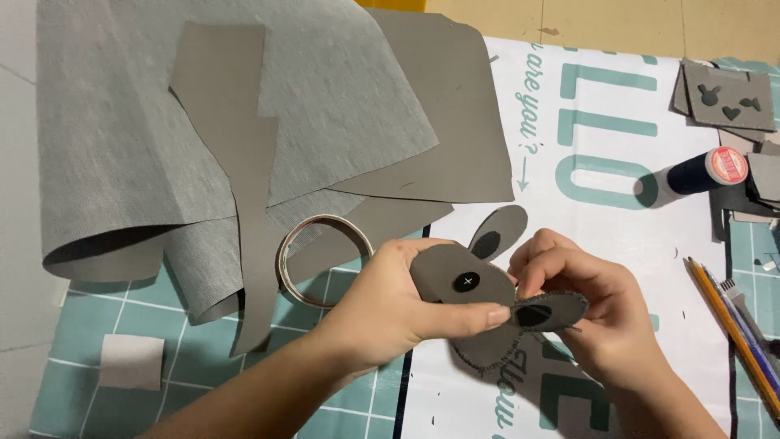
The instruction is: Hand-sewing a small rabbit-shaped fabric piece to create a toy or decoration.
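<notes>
**A:** What are the hands doing?

**B:** Both are clamped on a grey felt animal shape (479, 305) with two long ears, held just above the worktop (617, 219). The left hand (390, 305) grips the body from the left, its thumb pressed flat across the front, just beside a black button (465, 282) with a white cross of thread. The right hand (585, 313) pinches the lower ear (546, 312), fingers curled over its stitched edge.

**A:** And the other ear?

**B:** It sticks up behind the hands, with a dark oval patch on it.

**A:** What lies around them?

**B:** A big folded sheet of grey fabric (122, 122) covers the upper left, with a jagged grey offcut (244, 162) lying over it. A roll of tape (323, 258) sits just left of the left hand, partly on the fabric. A small grey square (130, 362) rests on the green cutting mat (203, 366) at lower left.

**A:** On the right side?

**B:** A dark spool of thread (699, 175) lies on its side, a grey piece with cut-out shapes (727, 97) sits above it, and pencils (731, 325) lie by the right edge, well apart from the hands.
</notes>
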